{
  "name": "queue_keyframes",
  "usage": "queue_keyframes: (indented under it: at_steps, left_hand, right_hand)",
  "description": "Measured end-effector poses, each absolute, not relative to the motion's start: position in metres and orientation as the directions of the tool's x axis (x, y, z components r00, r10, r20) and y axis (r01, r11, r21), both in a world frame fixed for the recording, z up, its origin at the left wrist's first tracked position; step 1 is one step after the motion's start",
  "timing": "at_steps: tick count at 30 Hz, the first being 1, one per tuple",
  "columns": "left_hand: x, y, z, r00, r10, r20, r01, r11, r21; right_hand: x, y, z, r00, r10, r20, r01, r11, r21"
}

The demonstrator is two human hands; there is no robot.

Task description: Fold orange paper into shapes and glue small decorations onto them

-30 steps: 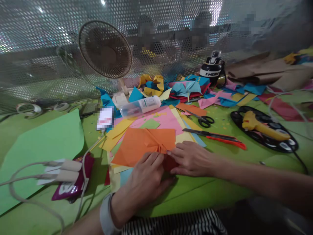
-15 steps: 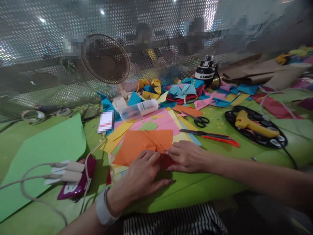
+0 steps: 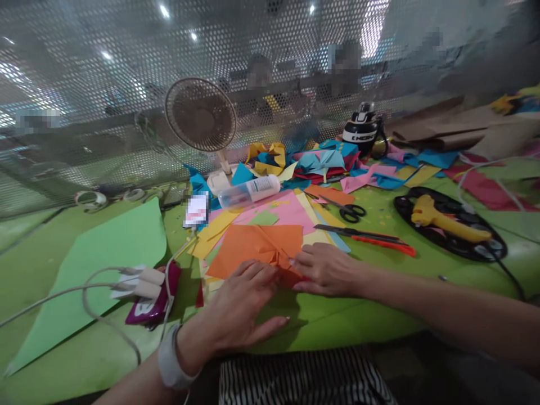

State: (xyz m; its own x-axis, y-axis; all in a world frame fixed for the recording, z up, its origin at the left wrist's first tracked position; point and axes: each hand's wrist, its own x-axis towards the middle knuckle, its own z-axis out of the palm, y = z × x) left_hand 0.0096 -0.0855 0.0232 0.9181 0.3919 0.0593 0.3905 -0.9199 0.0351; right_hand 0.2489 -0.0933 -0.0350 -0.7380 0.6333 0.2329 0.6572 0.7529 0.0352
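A sheet of orange paper (image 3: 242, 244) with a folded, creased middle lies on a stack of coloured paper in front of me. My left hand (image 3: 242, 301) rests its fingertips on the near edge of the orange sheet, its thumb stretched apart over the green table. On the other side, my right hand (image 3: 327, 270) has its fingers curled closed at the sheet's near right corner, gripping the paper there. Just beyond that hand lies a utility knife (image 3: 375, 241) with a red-orange handle, blade towards the left. Black-handled scissors (image 3: 350, 211) sit behind the knife.
Left are a large green sheet (image 3: 113, 247), a purple packet (image 3: 147, 309) and white plugs with cables (image 3: 145, 281). A glue gun (image 3: 447, 219) lies on a black tray (image 3: 498, 244). Behind stand a fan (image 3: 201, 115), a clear bottle (image 3: 248, 191), a black flask (image 3: 360, 132) and folded paper scraps (image 3: 324, 157).
The camera view has shifted, so the scene sits slightly further right. My left hand has drawn back a little from the fold, and its thumb is further from the paper. My right hand stays at the corner.
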Motion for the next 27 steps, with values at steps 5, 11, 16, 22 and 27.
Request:
queue_keyframes:
  at_steps: [5,11,16,22,27]
  left_hand:
    - [0.004,-0.073,0.019,0.796,0.562,0.225,0.567,-0.822,0.047]
    - [0.019,-0.061,0.007,0.652,0.735,0.189,0.715,-0.678,0.170]
    - [0.037,-0.056,0.007,0.674,0.708,0.210,0.674,-0.706,0.216]
    - [0.052,-0.034,0.003,0.625,0.767,0.149,0.665,-0.622,0.413]
    - [0.055,-0.025,0.003,0.640,0.745,0.187,0.508,-0.593,0.625]
  right_hand:
    - [0.250,-0.095,-0.034,-0.729,0.632,0.263,0.658,0.752,0.015]
    - [0.250,-0.097,-0.033,-0.642,0.652,0.404,0.724,0.689,0.037]
    - [0.254,-0.092,-0.031,-0.546,0.689,0.476,0.782,0.624,-0.007]
    - [0.258,-0.088,-0.033,-0.504,0.701,0.504,0.784,0.616,-0.072]
    - [0.261,-0.084,-0.033,-0.370,0.759,0.535,0.786,0.563,-0.256]
